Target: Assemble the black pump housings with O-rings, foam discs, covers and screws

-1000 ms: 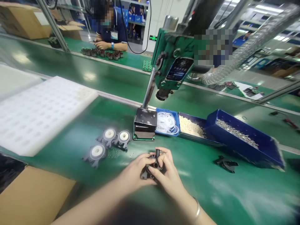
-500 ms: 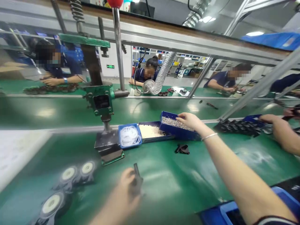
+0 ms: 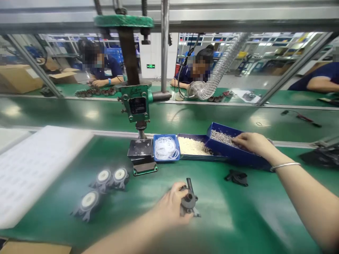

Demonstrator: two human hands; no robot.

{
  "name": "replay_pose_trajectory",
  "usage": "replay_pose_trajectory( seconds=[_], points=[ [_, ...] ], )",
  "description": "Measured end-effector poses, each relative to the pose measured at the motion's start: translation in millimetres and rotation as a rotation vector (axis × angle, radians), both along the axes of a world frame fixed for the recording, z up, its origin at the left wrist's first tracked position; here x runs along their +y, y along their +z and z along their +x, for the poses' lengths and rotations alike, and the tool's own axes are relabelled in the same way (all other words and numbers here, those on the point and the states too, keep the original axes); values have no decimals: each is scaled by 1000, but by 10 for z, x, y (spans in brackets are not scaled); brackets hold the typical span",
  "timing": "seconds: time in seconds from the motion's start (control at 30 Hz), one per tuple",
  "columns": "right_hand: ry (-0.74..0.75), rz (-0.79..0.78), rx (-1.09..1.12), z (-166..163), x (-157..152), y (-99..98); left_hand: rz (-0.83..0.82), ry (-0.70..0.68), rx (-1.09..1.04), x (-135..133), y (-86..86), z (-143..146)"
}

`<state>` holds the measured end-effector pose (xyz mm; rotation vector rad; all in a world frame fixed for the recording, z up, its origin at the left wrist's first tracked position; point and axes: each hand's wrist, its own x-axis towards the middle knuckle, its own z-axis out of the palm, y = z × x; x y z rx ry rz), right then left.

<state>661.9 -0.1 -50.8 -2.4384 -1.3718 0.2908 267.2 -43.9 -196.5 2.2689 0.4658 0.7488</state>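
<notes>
My left hand (image 3: pixel 171 206) is closed around a dark grey pump housing (image 3: pixel 189 201) with an upright tube, resting it on the green bench. My right hand (image 3: pixel 251 141) reaches into a blue tray of small metal screws (image 3: pixel 224 138), fingers bent down into the pile; what they pinch is hidden. A silver bangle sits on that wrist. A loose black plastic part (image 3: pixel 237 177) lies between the two hands.
A blue tray of clear rings (image 3: pixel 166 148) and a tray of white bits (image 3: pixel 192 146) stand beside a green press (image 3: pixel 137 106). Three grey round covers (image 3: pixel 103 187) lie at left near a white foam tray (image 3: pixel 37 169). Other people work across the belt.
Both hands held the housing together a second ago. My right hand then left it and went to the screw tray; my left hand kept the housing. The view swung up and settled.
</notes>
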Motion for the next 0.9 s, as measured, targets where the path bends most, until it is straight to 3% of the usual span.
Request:
replay_pose_trajectory(
  seconds=[0.2, 0.3, 0.37, 0.43, 0.53, 0.67, 0.9],
  points=[
    [-64, 270, 5, -350, -225, 267, 112, -16, -86, -4, -58, -12],
    [140, 310, 106, -857, -439, 291, 126, -11, -96, -13, -13, 0],
    [507, 316, 249, -1249, -605, 174, 139, -7, -100, -19, 0, 5],
    [652, 306, 321, -1592, -768, -17, 154, -9, -106, -24, -2, 6],
    [653, 297, 380, -1902, -981, -323, 161, -11, -111, -25, -8, 4],
    [660, 372, 368, -1991, -1172, -634, 178, 0, -119, -17, 3, 11],
    [751, 507, 241, -2041, -1345, -933, 241, 49, -107, -30, 67, 21]
  ],
)
